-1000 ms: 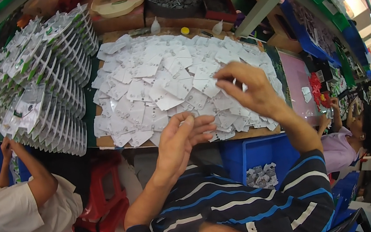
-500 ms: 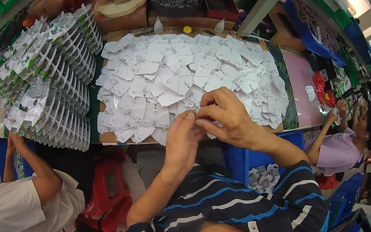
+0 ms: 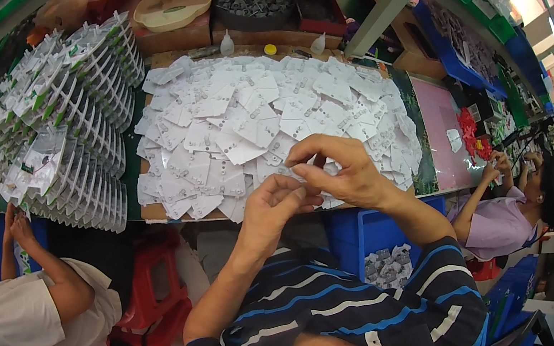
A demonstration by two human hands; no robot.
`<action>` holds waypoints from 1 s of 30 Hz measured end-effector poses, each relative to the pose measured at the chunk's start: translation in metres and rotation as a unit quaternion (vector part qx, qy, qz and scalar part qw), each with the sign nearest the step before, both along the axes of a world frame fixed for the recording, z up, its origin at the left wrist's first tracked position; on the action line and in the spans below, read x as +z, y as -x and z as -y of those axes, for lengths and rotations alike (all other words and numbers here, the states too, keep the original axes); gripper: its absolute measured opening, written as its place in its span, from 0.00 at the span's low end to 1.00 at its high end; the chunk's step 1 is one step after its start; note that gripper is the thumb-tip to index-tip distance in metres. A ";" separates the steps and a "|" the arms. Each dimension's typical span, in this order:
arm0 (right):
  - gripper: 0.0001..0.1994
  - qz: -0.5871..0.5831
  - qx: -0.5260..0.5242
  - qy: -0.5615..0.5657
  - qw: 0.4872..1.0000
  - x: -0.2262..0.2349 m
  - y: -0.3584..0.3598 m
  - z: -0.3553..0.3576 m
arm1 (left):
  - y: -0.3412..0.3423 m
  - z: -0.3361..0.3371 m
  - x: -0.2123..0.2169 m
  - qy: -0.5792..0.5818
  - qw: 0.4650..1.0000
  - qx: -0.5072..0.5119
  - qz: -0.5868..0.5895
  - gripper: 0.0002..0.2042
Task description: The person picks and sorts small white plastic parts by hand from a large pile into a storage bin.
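A wide heap of flat white plastic panels (image 3: 241,131) with small round fittings covers the bench in front of me. Over its near edge, my left hand (image 3: 272,210) is closed, its fingers curled and the thumb laid against them; whatever it holds is hidden. Just to its right and a little higher, my right hand (image 3: 343,171) makes a pinch with thumb and forefinger. Anything in that pinch is too small to name. The two hands are close together, a small gap between their fingertips.
To the left stand tall stacks of white-and-green plastic parts (image 3: 61,135). Behind the heap are a bowl of dark small parts (image 3: 254,3), a beige tray (image 3: 172,7), a squeeze bottle (image 3: 227,43) and a yellow cap (image 3: 270,49). Below the bench is a blue bin (image 3: 346,234). Co-workers sit either side.
My fingertips, together before, have come apart: the right hand has shifted up from the left, and the left fingers have curled inward. The whole view has shifted slightly.
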State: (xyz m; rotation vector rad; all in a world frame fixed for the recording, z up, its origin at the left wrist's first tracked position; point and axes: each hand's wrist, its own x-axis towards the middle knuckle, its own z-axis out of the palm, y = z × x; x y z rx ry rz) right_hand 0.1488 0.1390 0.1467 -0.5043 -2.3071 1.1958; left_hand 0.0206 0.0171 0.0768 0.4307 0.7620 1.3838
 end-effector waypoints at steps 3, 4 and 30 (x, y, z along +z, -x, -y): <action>0.07 0.023 0.027 -0.035 0.999 -0.007 0.004 0.004 | 0.000 0.001 -0.003 0.006 1.000 0.019 -0.008 0.09; 0.07 0.019 0.025 -0.056 0.998 -0.012 0.004 0.005 | 0.001 0.001 -0.003 0.006 1.000 0.019 -0.007 0.09; 0.09 0.268 -0.120 -0.286 0.912 -0.087 0.109 -0.271 | 0.019 0.031 -0.015 0.045 0.987 -0.114 0.101 0.11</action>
